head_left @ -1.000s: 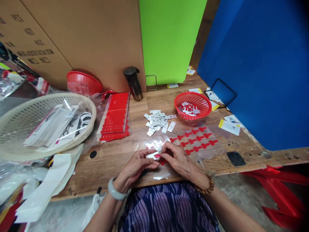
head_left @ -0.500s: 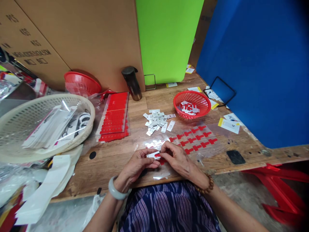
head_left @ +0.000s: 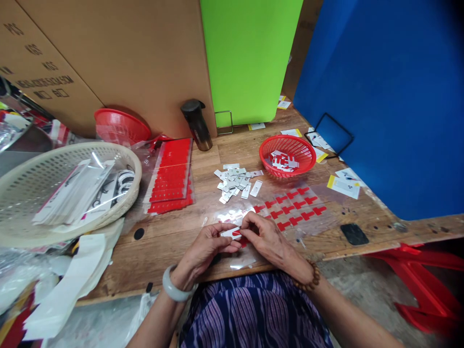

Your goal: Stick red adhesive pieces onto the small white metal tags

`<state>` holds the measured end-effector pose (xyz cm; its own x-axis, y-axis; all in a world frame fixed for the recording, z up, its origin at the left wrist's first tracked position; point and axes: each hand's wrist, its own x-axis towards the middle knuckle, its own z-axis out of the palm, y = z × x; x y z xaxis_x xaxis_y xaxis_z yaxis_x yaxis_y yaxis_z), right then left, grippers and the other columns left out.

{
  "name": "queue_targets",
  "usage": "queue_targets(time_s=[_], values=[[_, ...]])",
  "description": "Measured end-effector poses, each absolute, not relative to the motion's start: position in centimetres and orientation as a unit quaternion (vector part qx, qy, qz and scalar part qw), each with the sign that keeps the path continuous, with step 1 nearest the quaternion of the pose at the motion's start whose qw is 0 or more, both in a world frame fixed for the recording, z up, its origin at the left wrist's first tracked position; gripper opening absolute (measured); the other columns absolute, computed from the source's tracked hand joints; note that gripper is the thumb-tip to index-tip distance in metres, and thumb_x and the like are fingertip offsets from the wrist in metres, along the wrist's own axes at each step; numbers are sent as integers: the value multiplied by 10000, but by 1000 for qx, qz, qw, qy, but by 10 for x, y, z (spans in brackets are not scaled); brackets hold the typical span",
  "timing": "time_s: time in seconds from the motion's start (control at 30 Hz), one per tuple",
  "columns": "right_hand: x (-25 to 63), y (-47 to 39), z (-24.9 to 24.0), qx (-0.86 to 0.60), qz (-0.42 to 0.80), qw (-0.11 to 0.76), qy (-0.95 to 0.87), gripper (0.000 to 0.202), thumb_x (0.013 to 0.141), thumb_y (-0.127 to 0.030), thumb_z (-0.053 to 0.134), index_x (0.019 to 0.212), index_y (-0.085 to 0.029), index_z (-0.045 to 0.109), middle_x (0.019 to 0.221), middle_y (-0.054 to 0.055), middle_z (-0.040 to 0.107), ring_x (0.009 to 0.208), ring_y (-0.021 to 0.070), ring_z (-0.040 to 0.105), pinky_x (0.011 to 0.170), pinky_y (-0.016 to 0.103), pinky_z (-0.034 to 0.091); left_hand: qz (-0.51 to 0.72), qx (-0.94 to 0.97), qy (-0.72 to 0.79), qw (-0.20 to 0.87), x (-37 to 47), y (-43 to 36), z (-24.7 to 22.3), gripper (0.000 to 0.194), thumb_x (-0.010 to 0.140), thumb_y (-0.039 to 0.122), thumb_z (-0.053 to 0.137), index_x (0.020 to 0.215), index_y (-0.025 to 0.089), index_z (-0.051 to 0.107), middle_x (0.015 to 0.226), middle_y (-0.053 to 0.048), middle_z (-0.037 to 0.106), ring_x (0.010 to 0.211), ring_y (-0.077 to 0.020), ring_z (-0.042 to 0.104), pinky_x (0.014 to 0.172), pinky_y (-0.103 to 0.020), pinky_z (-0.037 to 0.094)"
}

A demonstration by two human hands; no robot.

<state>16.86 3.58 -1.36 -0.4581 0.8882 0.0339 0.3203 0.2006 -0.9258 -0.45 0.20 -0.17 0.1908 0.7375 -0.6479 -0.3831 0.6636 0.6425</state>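
Note:
My left hand (head_left: 208, 246) pinches a small white metal plate (head_left: 229, 234) by its left part, near the table's front edge. At the plate's right end, the fingertips of my right hand (head_left: 266, 239) are closed on a small red sticker (head_left: 236, 232) that lies against the plate. Under and right of my hands is a clear sheet with rows of red stickers (head_left: 286, 210). Beyond it lies a loose pile of metal plates (head_left: 237, 181). A red basket (head_left: 288, 171) behind the sheet holds several plates with red on them.
Stacked red sticker sheets (head_left: 170, 171) lie left of the pile. Farther left, a large cream basket (head_left: 136, 181) holds printed cards. A dark flask (head_left: 197, 126) stands before the cardboard. Printed cards lie beside the blue panel (head_left: 384, 106); a black patch (head_left: 354, 235) is at right.
The red sticker now appears flatter against the plate at my right fingertips. Both hands keep nearly the same place, and the view has shifted slightly.

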Motion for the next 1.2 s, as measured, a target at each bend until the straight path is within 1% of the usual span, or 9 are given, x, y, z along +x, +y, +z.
queue_targets(time_s=[0.3, 0.43, 0.6, 0.8, 0.97, 1.07, 1.2], values=[[168, 34, -13, -431, 469, 301, -709, 140, 789, -67, 503, 727, -192, 499, 694, -34, 536, 639, 116, 488, 589, 235, 361, 368, 173, 508, 759, -4, 3, -1, 402, 654, 71, 750, 1032, 59, 615, 780, -119, 732, 657, -154, 703, 637, -200, 567], [168, 34, -11, -431, 470, 302, -708, 138, 796, -71, 495, 731, -192, 509, 707, -29, 554, 642, 117, 490, 591, 237, 364, 366, 172, 507, 761, -5, 3, -3, 403, 662, 88, 756, 1039, 60, 617, 757, -116, 732, 662, -164, 709, 648, -204, 569], [170, 33, -10, -429, 472, 307, -706, 130, 795, -82, 504, 729, -193, 509, 706, -30, 551, 648, 119, 492, 594, 237, 367, 366, 167, 509, 761, -4, 3, -4, 408, 658, 70, 750, 1045, 60, 620, 788, -131, 736, 662, -170, 710, 639, -209, 571], [170, 33, -11, -433, 471, 304, -706, 142, 792, -64, 499, 731, -193, 500, 707, -32, 543, 650, 117, 494, 596, 237, 362, 363, 165, 514, 760, -3, 4, 0, 367, 672, 37, 709, 1029, 64, 624, 787, -123, 737, 656, -162, 708, 654, -212, 566], [169, 35, -12, -431, 486, 303, -697, 131, 786, -75, 505, 725, -191, 506, 695, -32, 541, 643, 119, 495, 592, 239, 366, 356, 166, 506, 768, -6, 4, -2, 388, 683, 21, 680, 1062, 59, 611, 793, -132, 732, 690, -170, 710, 679, -219, 560], [170, 36, -13, -432, 495, 299, -692, 129, 785, -77, 507, 724, -190, 506, 692, -33, 538, 644, 119, 497, 595, 240, 366, 351, 169, 509, 768, -8, 5, -4, 386, 686, 18, 671, 1065, 60, 605, 761, -125, 730, 699, -173, 711, 695, -221, 558], [171, 36, -15, -432, 489, 296, -697, 136, 787, -67, 504, 730, -190, 504, 696, -32, 538, 646, 118, 493, 596, 239, 359, 349, 171, 512, 766, -7, 5, -4, 387, 687, 9, 655, 1066, 58, 596, 747, -128, 729, 676, -165, 708, 680, -214, 559]])
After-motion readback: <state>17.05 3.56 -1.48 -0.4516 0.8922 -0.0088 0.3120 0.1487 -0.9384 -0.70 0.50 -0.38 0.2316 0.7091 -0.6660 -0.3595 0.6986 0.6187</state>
